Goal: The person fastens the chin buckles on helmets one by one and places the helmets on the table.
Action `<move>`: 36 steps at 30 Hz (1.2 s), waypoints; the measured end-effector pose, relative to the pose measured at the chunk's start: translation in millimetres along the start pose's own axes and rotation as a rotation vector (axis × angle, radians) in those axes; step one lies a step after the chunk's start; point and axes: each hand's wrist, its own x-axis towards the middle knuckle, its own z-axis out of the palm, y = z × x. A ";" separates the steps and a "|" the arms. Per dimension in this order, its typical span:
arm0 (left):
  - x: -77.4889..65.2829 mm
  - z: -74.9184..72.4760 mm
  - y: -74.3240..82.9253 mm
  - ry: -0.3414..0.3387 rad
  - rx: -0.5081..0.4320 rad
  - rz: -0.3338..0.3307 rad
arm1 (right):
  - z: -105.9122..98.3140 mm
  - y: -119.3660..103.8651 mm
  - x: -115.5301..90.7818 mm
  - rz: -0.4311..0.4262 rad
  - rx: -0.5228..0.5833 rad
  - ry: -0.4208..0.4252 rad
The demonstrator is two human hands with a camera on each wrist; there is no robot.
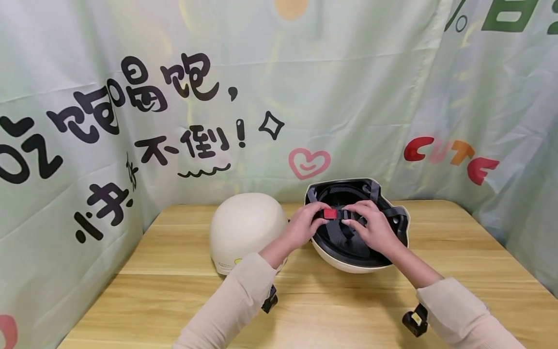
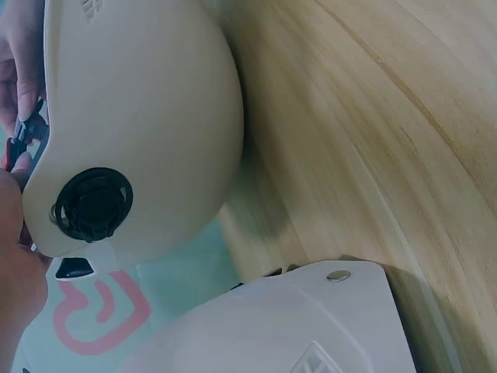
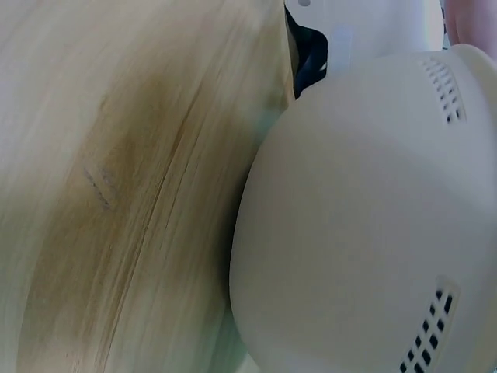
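A cream helmet [image 1: 344, 264] lies upside down on the table, its black lined inside [image 1: 344, 242] facing up. Above that opening, my left hand [image 1: 301, 227] pinches the red end of the chin-strap buckle [image 1: 330, 214] between thumb and fingers. On the other side, my right hand [image 1: 372, 228] pinches the black strap end [image 1: 346, 214]. The two ends are in line and close together; whether they are locked I cannot tell. In the left wrist view, the same helmet [image 2: 163, 101] shows a round black fitting [image 2: 95, 203] on its side.
A second cream helmet [image 1: 246, 230] stands dome up, just left of the first one. Both rest on the wooden table [image 1: 348, 310]. A printed cloth [image 1: 261, 97] hangs behind and along the sides. Small black cameras [image 1: 415, 321] hang below the sleeves.
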 end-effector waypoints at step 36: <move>-3.5 -3.5 -6.9 -0.030 0.117 0.116 | 8.7 -6.0 0.7 -0.103 -0.066 0.005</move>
